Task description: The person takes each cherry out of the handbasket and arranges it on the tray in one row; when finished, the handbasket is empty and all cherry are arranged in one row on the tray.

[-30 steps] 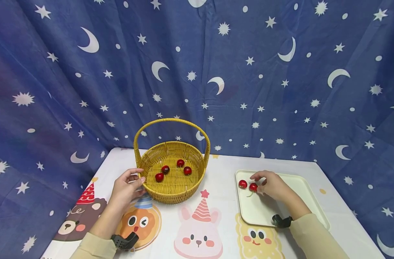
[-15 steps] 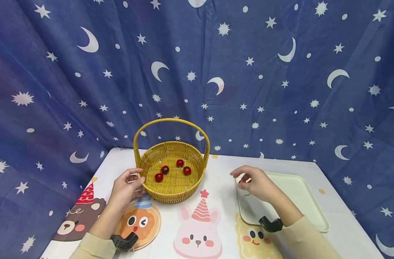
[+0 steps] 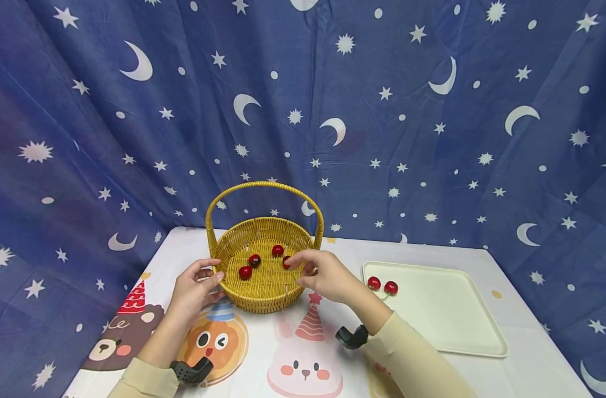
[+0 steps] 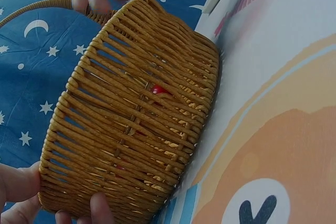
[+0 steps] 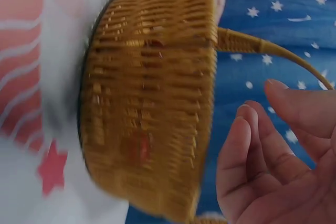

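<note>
In the head view, a yellow woven basket (image 3: 265, 303) with a tall arched handle holds several dark red cherries (image 3: 245, 272). My left hand (image 3: 196, 284) holds the basket's left rim; in the left wrist view its thumb and fingertips (image 4: 102, 211) lie on the weave. Above the basket's right rim is my right hand (image 3: 327, 275), overlapping one cherry in the head view. The right wrist view shows its fingers loosely bent, a gap between thumb and fingertips and nothing held there. Two red cherries (image 3: 391, 288) with stems lie in a cream tray.
The cream rectangular tray (image 3: 447, 309) stands to the right of the basket on a white tablecloth (image 3: 255, 359) printed with cartoon animals. A blue curtain (image 3: 362, 182) with moons and stars hangs directly behind the table and along its sides.
My right hand has moved left from the two cherries in the tray to the basket's right rim, uncovering those cherries. My left hand and the basket have stayed in place.
</note>
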Demonstrator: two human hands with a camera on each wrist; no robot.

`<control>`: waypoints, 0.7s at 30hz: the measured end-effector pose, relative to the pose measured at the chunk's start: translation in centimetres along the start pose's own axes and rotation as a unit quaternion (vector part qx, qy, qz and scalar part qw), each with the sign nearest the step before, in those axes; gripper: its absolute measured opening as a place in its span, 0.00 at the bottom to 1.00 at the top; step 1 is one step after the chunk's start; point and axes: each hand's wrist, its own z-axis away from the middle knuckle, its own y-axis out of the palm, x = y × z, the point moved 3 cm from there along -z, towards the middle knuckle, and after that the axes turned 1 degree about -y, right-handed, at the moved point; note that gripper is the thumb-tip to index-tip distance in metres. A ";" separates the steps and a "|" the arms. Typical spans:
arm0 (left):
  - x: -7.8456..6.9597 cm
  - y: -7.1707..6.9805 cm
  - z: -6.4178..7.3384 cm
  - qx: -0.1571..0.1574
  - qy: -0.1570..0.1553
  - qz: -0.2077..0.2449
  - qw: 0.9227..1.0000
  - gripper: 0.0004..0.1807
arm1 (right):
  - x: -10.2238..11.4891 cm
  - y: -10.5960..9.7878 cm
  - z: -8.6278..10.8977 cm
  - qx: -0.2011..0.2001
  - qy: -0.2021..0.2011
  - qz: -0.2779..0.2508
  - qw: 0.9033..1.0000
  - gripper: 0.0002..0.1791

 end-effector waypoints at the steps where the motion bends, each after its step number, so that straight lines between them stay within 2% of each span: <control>1: 0.0 0.0 0.0 0.000 -0.001 0.000 1.000 0.25 | 0.1 0.6 -0.7 0.004 -0.001 0.001 1.000 0.23; 7: 0.0 -0.1 0.1 -0.001 -0.004 -0.005 1.000 0.25 | 0.6 4.0 -4.5 0.042 0.002 0.016 0.999 0.25; 12: 0.0 -0.1 -0.1 0.004 0.001 0.000 1.000 0.25 | 0.4 6.4 -6.9 0.075 0.017 0.034 0.996 0.28; 17: 0.0 -0.1 -0.1 0.006 0.005 0.006 1.000 0.24 | -0.2 7.9 -8.6 0.078 0.023 0.072 0.994 0.30; 21: 0.0 0.1 -0.1 0.006 0.005 0.006 1.000 0.24 | -0.6 8.6 -9.5 0.085 0.045 0.079 0.992 0.32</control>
